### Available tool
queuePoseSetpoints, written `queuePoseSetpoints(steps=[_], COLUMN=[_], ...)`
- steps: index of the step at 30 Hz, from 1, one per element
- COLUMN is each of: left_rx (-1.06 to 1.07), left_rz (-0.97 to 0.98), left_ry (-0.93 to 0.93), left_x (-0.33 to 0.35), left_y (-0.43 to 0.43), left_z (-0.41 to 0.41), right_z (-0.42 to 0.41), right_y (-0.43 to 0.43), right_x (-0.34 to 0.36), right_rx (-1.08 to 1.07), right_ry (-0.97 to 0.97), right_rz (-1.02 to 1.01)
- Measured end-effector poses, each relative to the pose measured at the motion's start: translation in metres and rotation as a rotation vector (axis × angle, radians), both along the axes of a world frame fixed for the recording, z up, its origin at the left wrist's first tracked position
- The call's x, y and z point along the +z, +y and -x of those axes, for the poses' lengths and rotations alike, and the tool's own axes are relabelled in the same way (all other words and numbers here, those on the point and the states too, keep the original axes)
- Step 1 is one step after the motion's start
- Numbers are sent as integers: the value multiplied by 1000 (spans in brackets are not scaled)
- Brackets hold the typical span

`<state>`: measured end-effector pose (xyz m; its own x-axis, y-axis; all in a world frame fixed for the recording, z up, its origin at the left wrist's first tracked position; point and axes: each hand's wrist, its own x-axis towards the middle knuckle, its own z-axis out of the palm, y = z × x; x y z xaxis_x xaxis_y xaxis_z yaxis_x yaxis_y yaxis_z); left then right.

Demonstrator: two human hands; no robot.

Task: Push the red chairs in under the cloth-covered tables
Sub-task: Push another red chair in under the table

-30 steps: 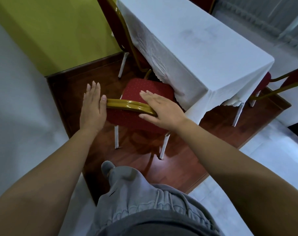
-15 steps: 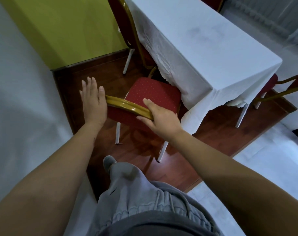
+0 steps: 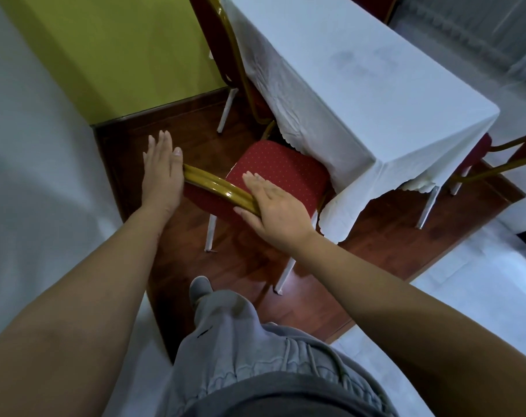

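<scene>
1. My left hand lies flat and spread, fingers straight and together, its thumb side against the left end of the gold top rail of the red chair; it grips nothing.
2. My right hand rests palm-down and flat over the right end of the same rail, fingers extended over the rail toward the seat, not curled around it.
3. The red chair stands on the dark wooden floor at the near corner of the table, the front of its dotted seat just under the hanging edge of the white tablecloth; most of the seat is in the open.
4. A second red chair sits close against the table's left side, its back touching the cloth.
5. A third chair shows at the right, beyond the table corner.
6. My grey-trousered leg and shoe stand just behind the chair's white rear legs.
</scene>
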<state>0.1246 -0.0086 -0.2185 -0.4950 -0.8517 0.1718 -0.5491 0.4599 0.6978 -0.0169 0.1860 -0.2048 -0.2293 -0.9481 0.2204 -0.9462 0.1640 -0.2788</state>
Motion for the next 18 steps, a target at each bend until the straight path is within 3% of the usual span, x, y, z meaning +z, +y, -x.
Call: queuePoseSetpoints(steps=[18], left_rx=[-162], left_rz=[-3], left_ry=[-33], left_x=[-1], left_y=[-87], left_z=[80], right_z=[50], right_y=[-66], right_x=[-1], right_rx=[-231], right_ry=[-93], right_rz=[-53])
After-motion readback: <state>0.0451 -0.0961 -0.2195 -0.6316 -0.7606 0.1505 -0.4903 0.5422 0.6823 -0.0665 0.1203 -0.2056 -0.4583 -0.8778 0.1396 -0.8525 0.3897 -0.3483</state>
